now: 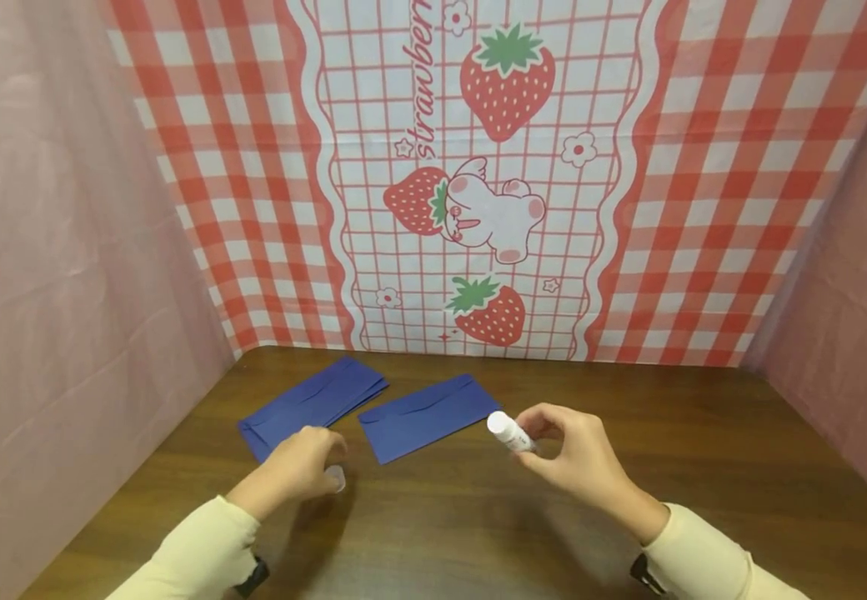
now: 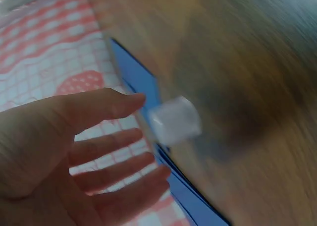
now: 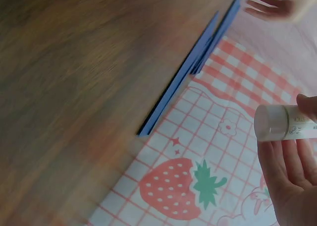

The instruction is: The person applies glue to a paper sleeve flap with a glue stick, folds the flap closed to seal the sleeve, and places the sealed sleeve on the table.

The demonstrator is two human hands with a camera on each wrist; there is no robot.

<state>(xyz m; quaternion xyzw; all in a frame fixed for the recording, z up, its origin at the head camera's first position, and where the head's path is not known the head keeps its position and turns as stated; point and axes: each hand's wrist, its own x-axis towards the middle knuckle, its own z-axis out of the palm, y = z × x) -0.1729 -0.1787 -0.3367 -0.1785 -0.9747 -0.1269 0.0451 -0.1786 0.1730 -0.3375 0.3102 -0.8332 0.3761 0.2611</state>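
Note:
My right hand [image 1: 582, 457] grips a white glue stick [image 1: 514, 433] between thumb and fingers, tilted above the table. Its flat white end points away from the palm in the right wrist view. By the thumb of my left hand [image 1: 294, 462] is a small, whitish translucent cap [image 2: 176, 121]. The left wrist view shows it blurred, just beyond spread, nearly straight fingers, apart from them. A single blue envelope [image 1: 429, 418] lies at mid-table between the hands. Left of it are stacked blue envelopes [image 1: 313, 400], partly hidden behind my left hand.
The brown wooden table [image 1: 433, 533] ends at a red-and-white checked backdrop [image 1: 719, 208] with strawberry prints. Pink cloth hangs along the left side [image 1: 66, 250] and the right side [image 1: 839, 333].

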